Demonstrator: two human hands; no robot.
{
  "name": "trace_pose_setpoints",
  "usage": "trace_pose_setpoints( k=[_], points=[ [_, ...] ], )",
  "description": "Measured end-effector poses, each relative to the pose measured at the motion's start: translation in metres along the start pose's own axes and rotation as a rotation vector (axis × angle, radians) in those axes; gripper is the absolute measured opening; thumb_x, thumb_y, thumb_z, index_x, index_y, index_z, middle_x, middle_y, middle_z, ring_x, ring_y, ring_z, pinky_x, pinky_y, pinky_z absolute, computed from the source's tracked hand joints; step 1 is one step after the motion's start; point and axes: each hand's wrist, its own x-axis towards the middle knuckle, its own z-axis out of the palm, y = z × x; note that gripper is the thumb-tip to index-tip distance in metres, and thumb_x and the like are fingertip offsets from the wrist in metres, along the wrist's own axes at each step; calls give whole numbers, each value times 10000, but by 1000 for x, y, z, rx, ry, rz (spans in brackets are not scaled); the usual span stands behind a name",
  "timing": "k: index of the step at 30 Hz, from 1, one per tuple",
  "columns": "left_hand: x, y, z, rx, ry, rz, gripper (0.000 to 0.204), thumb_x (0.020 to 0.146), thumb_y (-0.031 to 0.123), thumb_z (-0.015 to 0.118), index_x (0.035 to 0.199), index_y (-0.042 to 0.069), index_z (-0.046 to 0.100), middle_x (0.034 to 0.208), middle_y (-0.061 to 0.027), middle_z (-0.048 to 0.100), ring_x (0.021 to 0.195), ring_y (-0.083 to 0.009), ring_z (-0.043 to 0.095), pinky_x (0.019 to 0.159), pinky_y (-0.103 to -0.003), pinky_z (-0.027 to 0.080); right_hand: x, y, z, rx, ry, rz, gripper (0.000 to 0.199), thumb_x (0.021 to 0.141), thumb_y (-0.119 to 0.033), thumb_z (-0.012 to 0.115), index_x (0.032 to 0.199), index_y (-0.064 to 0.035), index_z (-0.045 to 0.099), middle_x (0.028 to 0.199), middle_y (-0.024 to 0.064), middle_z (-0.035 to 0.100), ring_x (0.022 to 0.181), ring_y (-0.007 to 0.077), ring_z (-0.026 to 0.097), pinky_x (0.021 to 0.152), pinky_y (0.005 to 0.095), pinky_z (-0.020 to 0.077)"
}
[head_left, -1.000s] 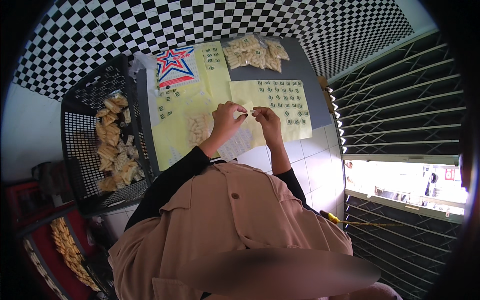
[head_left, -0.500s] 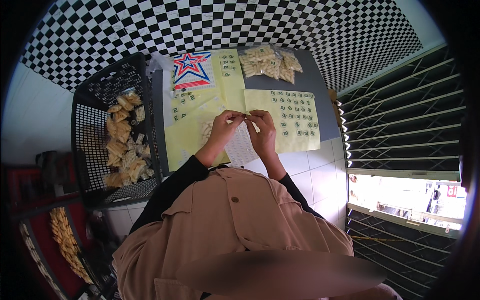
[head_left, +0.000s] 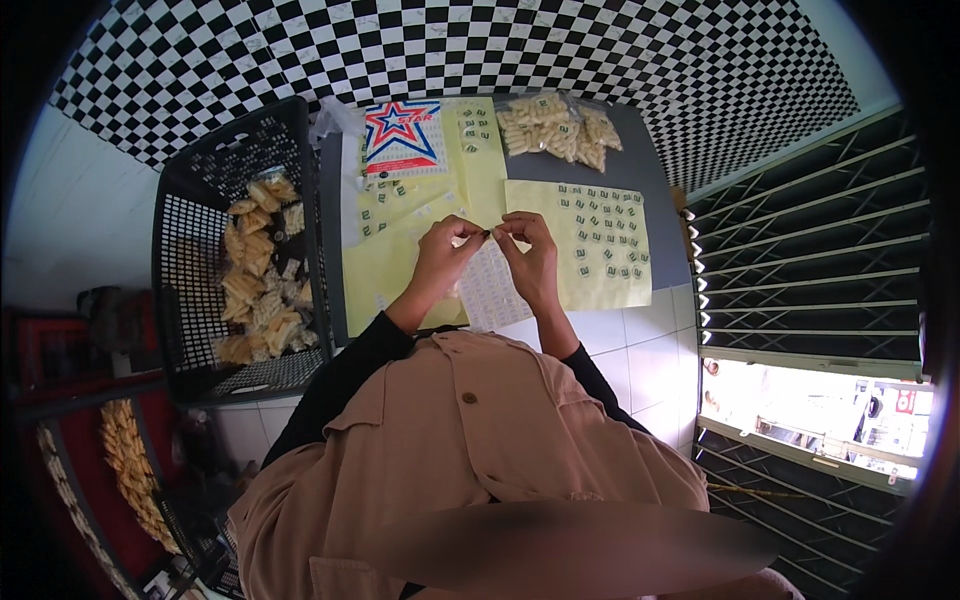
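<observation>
Near: brown buttoned shirt (head_left: 420, 440) over black sleeves, forearms reaching forward.

Left hand (head_left: 443, 252): thumb and index drawn to a pinch, other fingers curled. Right hand (head_left: 530, 262): same pinch, mirrored. Fingertips practically meet at a small dark spot; can't tell if that's a nail or a held piece, so grip contents unconfirmed for both.

White label sheet (head_left: 490, 285): between and below the hands, running toward the torso.

Right yellow sheet (head_left: 605, 293): just beside right hand, rows of round stickers (head_left: 608, 225) with dark marks. Left yellow sheet (head_left: 380, 265): partly behind left hand and forearm, more stickers on it.

Black mesh crate (head_left: 315, 250): left of the grey surface (head_left: 663, 235), bagged snacks (head_left: 250, 285) inside.

Farther: star-print sheet (head_left: 404, 140) on the yellow, far left; clear bags of pale sticks (head_left: 545, 125) at far edge. Checkered wall (head_left: 450, 50) behind.
</observation>
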Motion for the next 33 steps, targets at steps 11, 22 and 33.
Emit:
trace_pose_setpoints(
  k=[11, 22, 33],
  points=[
    [0, -38, -29, 565, 118, -60, 503, 757, 195, 749, 1180, 12, 547, 1108, -181, 536, 1052, -361, 475, 930, -407, 376, 0, 20, -5, 23, 32, 132, 108, 886, -58, 629, 950, 30, 632, 1021, 120, 626, 893, 213, 631, 781, 316, 519],
    [5, -67, -35, 446, 168, -288, 869, 554, 220, 889, 1255, -53, 455, 1033, -194, 562, 1001, -337, 554, 864, -393, 456, -16, 48, -2, 107, -3, 318, 149, 896, -109, 642, 997, -1, 625, 921, 103, 664, 837, 178, 633, 766, 307, 502],
    [2, -46, -41, -207, 40, -292, 190, 842, 114, 668, 970, 12, 572, 937, -82, 655, 865, -162, 619, 752, -277, 476, -19, 48, 8, 268, -109, 403, 219, 916, -150, 632, 1048, 24, 608, 941, 46, 627, 852, 95, 551, 786, 242, 451]
  ],
)
